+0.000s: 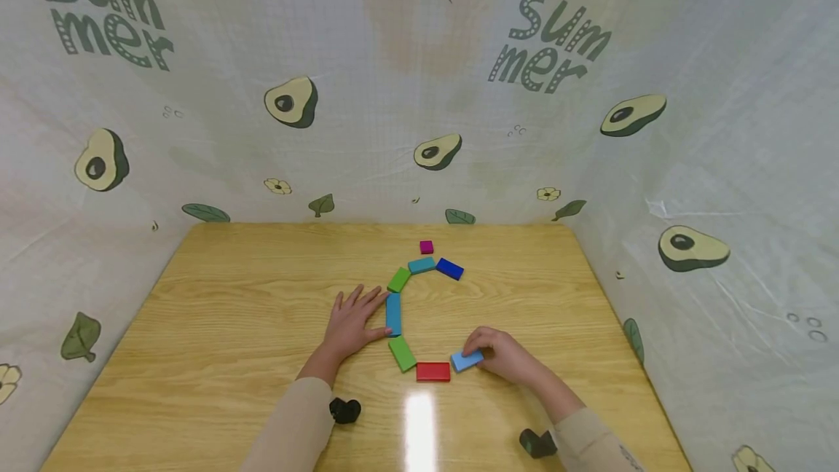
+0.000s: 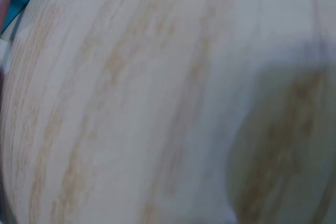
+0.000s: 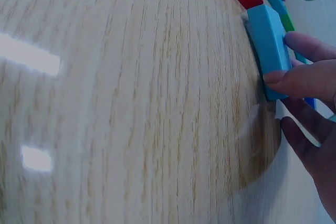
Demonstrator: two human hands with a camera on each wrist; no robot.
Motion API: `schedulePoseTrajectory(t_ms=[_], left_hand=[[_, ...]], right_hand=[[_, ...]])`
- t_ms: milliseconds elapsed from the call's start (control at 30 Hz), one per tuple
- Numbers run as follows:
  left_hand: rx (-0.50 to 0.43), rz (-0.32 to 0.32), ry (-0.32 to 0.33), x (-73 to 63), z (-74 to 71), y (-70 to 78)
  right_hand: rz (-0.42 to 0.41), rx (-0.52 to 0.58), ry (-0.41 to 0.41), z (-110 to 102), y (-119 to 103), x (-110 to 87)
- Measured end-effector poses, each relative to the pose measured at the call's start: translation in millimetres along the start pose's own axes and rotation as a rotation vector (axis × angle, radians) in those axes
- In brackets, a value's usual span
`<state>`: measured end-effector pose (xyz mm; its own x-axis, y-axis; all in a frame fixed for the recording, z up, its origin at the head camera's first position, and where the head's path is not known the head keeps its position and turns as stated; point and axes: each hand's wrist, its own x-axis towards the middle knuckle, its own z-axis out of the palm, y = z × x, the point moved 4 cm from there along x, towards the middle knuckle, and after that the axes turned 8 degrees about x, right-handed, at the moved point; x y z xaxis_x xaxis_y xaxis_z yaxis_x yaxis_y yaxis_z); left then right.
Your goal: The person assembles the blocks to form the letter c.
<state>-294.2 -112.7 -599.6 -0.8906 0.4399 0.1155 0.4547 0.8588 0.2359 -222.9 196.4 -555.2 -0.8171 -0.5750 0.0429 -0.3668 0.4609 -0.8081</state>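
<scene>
My right hand pinches a light blue block between thumb and fingers; the right wrist view shows the same light blue block lying on the table. One end of it meets a red block. My left hand lies with fingers spread on the table, its index finger and thumb touching a blue block. A green block sits between the blue and red ones. Beyond the blue block, another green block, a teal block and a dark blue block carry on the curve.
A small magenta cube stands behind the teal block. The wooden table is bordered by a printed cloth at the back and sides. Black wrist-camera parts show beside both sleeves.
</scene>
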Motion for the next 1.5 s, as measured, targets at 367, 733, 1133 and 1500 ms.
schedulePoseTrajectory(t_ms=[367, 733, 1133, 1500], left_hand=[[0.0, -0.013, -0.024, 1.1, -0.8, -1.1], [0.004, 0.002, 0.026, 0.8, 2.4, -1.9], [0.0, -0.008, -0.001, 0.7, -0.6, 0.3], [-0.012, -0.011, -0.014, 0.0, -1.2, 0.9]], right_hand=[[0.021, 0.006, -0.06, 0.6, -1.2, 1.9], [0.13, 0.066, 0.144, -0.5, 8.4, -12.1], [0.26, 0.152, 0.402, 14.2, 24.1, -23.5], [0.272, 0.192, 0.466, 20.4, 25.9, -26.3]])
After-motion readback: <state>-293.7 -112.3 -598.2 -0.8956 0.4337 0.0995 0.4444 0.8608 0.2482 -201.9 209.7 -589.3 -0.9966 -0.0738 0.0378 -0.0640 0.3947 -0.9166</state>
